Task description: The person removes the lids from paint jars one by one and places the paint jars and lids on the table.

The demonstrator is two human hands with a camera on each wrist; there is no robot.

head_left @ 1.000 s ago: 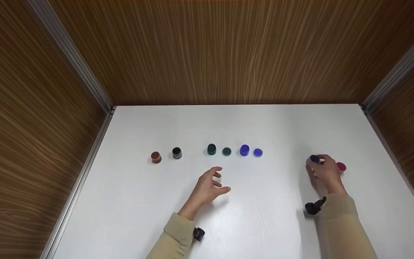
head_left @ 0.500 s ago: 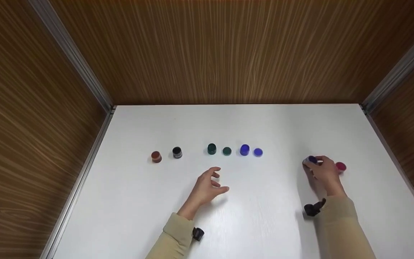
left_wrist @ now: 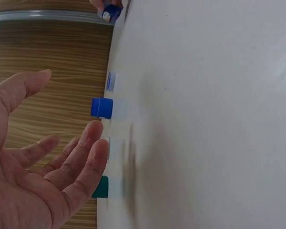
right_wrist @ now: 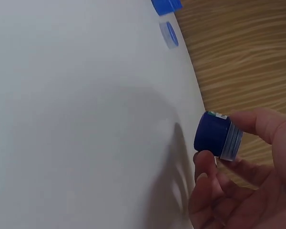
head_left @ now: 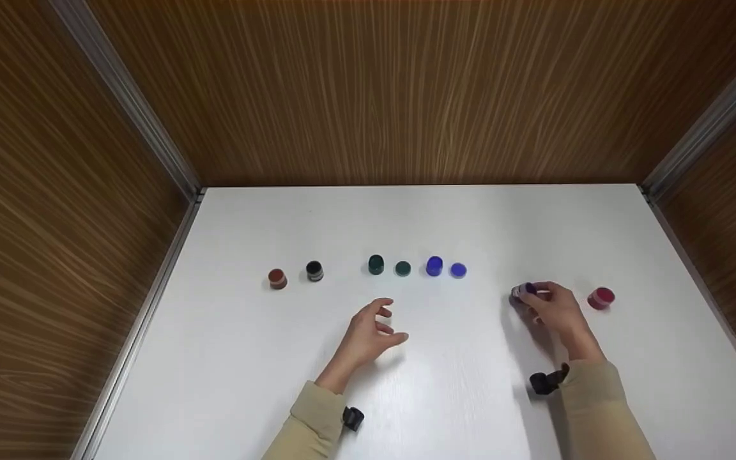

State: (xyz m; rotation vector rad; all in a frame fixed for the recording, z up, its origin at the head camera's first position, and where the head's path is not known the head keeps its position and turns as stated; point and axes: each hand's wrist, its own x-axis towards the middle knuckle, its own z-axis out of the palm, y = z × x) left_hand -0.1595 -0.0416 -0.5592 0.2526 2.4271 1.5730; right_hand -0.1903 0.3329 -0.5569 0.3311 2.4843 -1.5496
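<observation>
My right hand [head_left: 558, 314] pinches a small dark blue paint jar [right_wrist: 213, 134] between thumb and fingers. The jar is tilted above the white table, its clear-sided lid [right_wrist: 232, 143] facing the palm in the right wrist view. My left hand [head_left: 367, 333] hovers over the middle of the table with fingers spread and bent a little, holding nothing. Beyond it stand an uncapped green paint jar [head_left: 375, 264] with a green lid [head_left: 403, 268] to its right, then an uncapped blue jar [head_left: 434, 266] with its blue lid [head_left: 459, 270].
A red paint jar [head_left: 601, 298] stands to the right of my right hand. At the left are a brown jar [head_left: 277, 278] and a black jar [head_left: 315, 271]. Wood-grain panels [head_left: 368, 96] wall the white table [head_left: 457, 383] at the back and both sides.
My right hand has moved left with the dark blue jar, tilting it further, away from the red jar, which now shows fully. The left hand has stayed nearly still.
</observation>
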